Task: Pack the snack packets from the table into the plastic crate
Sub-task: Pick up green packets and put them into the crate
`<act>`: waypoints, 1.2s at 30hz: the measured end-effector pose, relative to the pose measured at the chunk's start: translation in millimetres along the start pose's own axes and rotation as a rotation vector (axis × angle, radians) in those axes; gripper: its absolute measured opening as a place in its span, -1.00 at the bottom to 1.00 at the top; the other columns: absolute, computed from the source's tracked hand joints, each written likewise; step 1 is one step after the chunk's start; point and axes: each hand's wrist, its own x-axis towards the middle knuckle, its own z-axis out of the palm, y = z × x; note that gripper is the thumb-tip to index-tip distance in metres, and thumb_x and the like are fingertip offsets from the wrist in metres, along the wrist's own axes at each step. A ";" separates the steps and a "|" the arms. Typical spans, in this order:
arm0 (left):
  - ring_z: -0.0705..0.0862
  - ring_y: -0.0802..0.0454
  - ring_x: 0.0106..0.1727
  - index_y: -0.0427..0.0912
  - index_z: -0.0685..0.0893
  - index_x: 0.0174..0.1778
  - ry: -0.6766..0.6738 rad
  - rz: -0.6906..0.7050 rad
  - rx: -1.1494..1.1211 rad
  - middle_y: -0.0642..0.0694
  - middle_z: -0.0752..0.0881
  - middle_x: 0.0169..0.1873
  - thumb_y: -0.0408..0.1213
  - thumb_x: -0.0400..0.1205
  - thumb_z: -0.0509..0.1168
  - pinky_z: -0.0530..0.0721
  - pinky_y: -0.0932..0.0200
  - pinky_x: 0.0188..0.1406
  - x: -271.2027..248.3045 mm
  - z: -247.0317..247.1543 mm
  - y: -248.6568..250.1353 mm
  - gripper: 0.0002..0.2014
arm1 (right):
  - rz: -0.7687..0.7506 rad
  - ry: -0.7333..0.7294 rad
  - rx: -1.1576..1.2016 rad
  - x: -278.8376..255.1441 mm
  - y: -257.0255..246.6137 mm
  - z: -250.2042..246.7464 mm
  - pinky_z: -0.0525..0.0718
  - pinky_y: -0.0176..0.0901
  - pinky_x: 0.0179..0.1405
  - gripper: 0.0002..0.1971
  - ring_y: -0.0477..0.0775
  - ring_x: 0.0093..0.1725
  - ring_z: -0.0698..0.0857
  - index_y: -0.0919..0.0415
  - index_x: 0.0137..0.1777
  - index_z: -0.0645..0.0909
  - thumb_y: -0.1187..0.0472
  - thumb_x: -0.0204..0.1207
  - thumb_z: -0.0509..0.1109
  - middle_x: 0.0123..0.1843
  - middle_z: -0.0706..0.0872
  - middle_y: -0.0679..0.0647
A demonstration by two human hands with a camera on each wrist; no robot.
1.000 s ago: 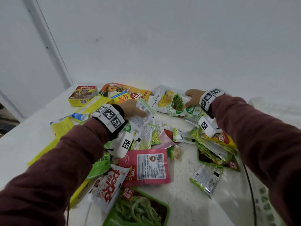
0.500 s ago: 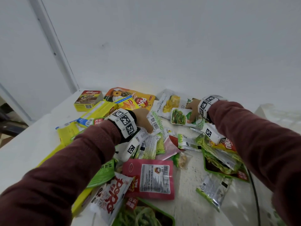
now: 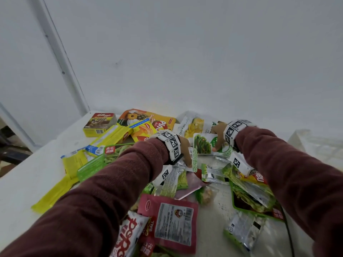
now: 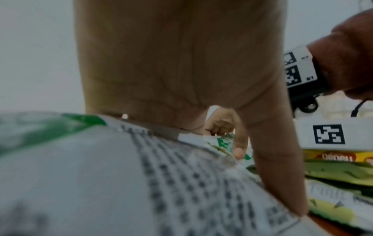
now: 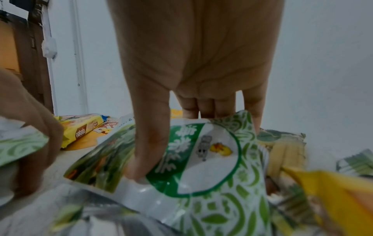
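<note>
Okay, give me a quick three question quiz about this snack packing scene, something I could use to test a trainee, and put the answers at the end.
1. True or false: the right hand is pinching a green and white packet with a picture of green vegetables.
2. Which thing lies farthest to the left at the back of the table? A) the cereal box B) the pink packet C) the orange bag
3. Fill in: the left hand holds a packet with small printed text between fingers and ____.

Key: 1 true; 2 A; 3 thumb
</note>
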 end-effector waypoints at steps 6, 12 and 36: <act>0.36 -0.11 0.54 -0.32 0.25 0.57 0.054 0.040 0.049 -0.20 0.33 0.56 -0.08 0.46 0.48 0.35 0.07 0.47 4.7 -2.0 2.2 -0.16 | 0.000 0.012 0.068 -2.9 1.6 -2.1 0.58 0.05 0.30 -0.20 0.23 0.30 0.60 0.29 0.40 0.42 -0.03 0.22 0.63 0.37 0.57 0.20; 0.31 -0.14 0.56 -0.33 0.20 0.58 0.196 0.061 -0.036 -0.21 0.28 0.57 -0.10 0.51 0.44 0.31 0.07 0.49 -2.9 -26.0 -6.0 -0.18 | -0.023 0.143 0.186 -15.9 11.3 -11.1 0.49 -0.05 0.36 -0.20 0.16 0.42 0.49 0.17 0.50 0.34 0.06 0.28 0.60 0.50 0.44 0.10; 0.42 0.07 -0.40 -0.20 0.43 -0.40 0.887 0.548 -0.520 -0.17 0.47 -0.44 0.20 0.25 0.44 0.35 0.13 -0.37 -131.8 -85.9 -0.6 -0.48 | 0.109 0.724 0.459 -232.2 13.0 -86.1 0.60 -0.01 0.07 -0.57 0.27 0.20 0.62 0.38 0.26 0.55 0.27 0.41 0.50 0.23 0.64 0.30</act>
